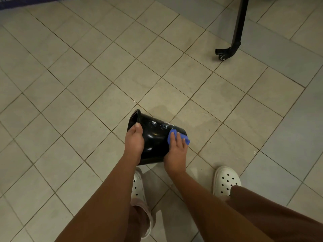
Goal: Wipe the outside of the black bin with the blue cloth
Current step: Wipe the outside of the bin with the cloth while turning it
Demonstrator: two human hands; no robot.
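The black bin [155, 137] is tipped on its side above the tiled floor, with its open rim to the upper left and its base to the right. White smears mark its upper wall. My left hand [134, 142] grips the rim, thumb over the edge. My right hand [176, 151] presses the blue cloth [181, 137] flat against the bin's wall near the base, fingers spread over the cloth.
My two feet in white perforated clogs [226, 180] stand just below the bin. A black metal leg with a castor [225, 53] rises at the upper right. A damp patch [201, 119] darkens the beige tiles beyond the bin.
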